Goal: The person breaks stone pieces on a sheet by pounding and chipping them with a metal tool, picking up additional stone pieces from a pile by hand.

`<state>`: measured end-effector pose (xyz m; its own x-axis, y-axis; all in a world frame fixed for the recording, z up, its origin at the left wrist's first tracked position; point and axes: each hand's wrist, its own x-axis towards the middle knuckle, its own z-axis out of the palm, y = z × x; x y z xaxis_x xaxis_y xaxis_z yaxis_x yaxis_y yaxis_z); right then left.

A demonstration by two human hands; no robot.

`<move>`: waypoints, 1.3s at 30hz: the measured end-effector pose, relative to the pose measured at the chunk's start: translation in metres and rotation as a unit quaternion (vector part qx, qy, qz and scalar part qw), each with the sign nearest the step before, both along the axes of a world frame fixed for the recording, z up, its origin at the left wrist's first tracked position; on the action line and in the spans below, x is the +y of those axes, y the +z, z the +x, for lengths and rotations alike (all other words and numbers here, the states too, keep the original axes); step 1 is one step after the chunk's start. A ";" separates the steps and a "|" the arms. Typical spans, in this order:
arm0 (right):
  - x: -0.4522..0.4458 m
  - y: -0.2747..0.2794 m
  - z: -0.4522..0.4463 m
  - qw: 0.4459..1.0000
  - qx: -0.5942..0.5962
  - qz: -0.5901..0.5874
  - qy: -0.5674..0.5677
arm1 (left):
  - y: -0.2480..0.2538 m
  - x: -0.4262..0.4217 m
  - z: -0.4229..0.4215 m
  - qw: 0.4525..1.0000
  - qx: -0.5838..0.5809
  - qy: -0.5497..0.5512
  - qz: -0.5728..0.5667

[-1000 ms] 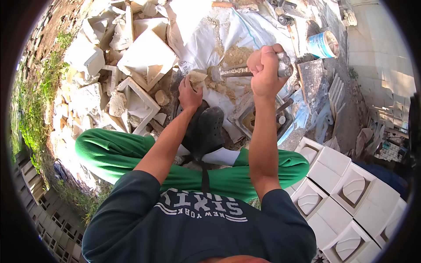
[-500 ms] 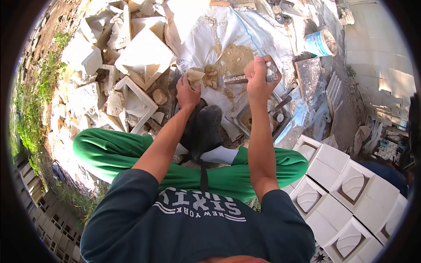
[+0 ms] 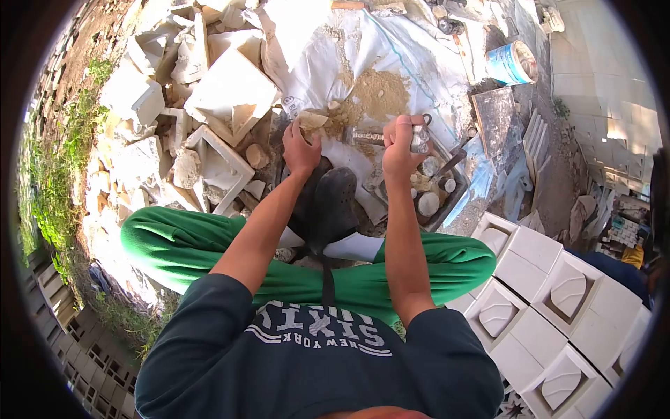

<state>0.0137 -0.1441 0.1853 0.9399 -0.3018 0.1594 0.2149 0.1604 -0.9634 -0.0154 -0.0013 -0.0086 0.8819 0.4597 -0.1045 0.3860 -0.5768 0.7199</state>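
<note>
My left hand (image 3: 301, 148) is closed on a pale, rough stone piece (image 3: 313, 120) just above my dark shoe (image 3: 335, 201). My right hand (image 3: 403, 149) is wrapped round a worn metal-headed tool (image 3: 368, 136), whose narrow end points left toward the stone piece, a short distance apart from it. Crumbly tan debris (image 3: 380, 94) lies on the white sack (image 3: 317, 56) beyond both hands. Beside my right wrist is a dark tray (image 3: 441, 222) with round pale lumps in it.
Broken white blocks (image 3: 234, 87) are heaped at the left. A blue and white bucket (image 3: 511, 63) lies tilted at the upper right, near a rough board (image 3: 497, 119). Patterned pale blocks (image 3: 537, 279) stand in rows at the lower right, with green plants (image 3: 52, 181) far left.
My right hand has moved down and slightly left with the tool, uncovering more of the tray. My left hand has stayed at the stone piece.
</note>
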 end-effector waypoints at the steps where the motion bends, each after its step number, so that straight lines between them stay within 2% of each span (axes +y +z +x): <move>1: 0.002 0.004 -0.003 1.000 0.008 0.012 0.015 | 0.000 0.000 -0.003 1.000 0.001 -0.004 0.000; 5: 0.006 -0.003 0.009 0.998 -0.060 0.001 -0.016 | 0.000 0.000 -0.001 1.000 0.004 0.000 0.006; 7: 0.001 -0.006 0.012 0.995 0.039 0.090 0.015 | 0.002 0.000 0.000 1.000 0.003 0.001 0.015; 9: -0.011 -0.003 0.021 0.994 0.042 0.090 0.042 | 0.005 -0.001 -0.001 1.000 0.010 0.007 0.007; 11: -0.019 0.013 0.025 0.995 0.024 0.069 0.065 | 0.000 -0.001 -0.002 1.000 0.006 0.005 0.013; 12: -0.026 0.021 0.027 0.991 0.002 0.107 0.082 | -0.002 0.000 0.000 1.000 0.002 0.005 0.021; 14: -0.031 0.059 0.029 0.992 -0.036 0.071 0.100 | 0.000 -0.001 -0.006 1.000 0.014 0.006 0.012; 16: -0.030 0.090 0.027 0.994 -0.032 0.085 0.056 | 0.002 -0.003 0.000 1.000 0.009 0.007 0.005; 19: -0.032 0.096 0.018 0.994 -0.047 0.083 0.045 | 0.002 -0.001 0.000 1.000 0.008 0.003 0.007; 21: -0.024 0.067 0.007 0.998 -0.018 0.062 0.007 | 0.000 -0.001 0.001 1.000 0.003 0.003 0.010; 23: -0.023 -0.011 0.003 0.999 0.034 0.011 0.023 | 0.003 -0.001 0.001 1.000 -0.001 0.003 0.005; 25: -0.023 -0.019 0.001 0.999 0.032 0.005 0.034 | 0.000 0.000 0.002 1.000 -0.003 0.006 -0.001; 27: -0.024 -0.017 -0.006 0.998 0.037 -0.003 0.044 | -0.003 -0.001 -0.002 1.000 -0.016 -0.003 0.025; 30: -0.017 0.031 0.018 0.998 0.018 0.026 0.047 | -0.001 -0.001 0.001 1.000 0.003 0.005 -0.005; 33: -0.012 0.083 0.023 0.997 -0.028 0.053 0.047 | 0.005 -0.003 0.001 1.000 0.017 0.011 0.012; 35: -0.007 0.100 0.027 0.996 -0.036 0.063 0.047 | 0.004 -0.005 0.001 1.000 0.015 0.012 0.011; 37: -0.004 0.094 0.032 0.995 -0.044 0.082 0.047 | 0.003 -0.003 0.002 1.000 0.013 0.012 0.014; 39: 0.004 0.024 0.050 0.997 -0.026 0.067 0.037 | 0.004 -0.004 0.002 1.000 0.012 0.015 0.004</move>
<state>0.0639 -0.1402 0.2095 0.9518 -0.2537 0.1726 0.2477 0.3033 -0.9201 -0.0133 -0.0048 -0.0050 0.8651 0.4867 -0.1214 0.4202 -0.5709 0.7053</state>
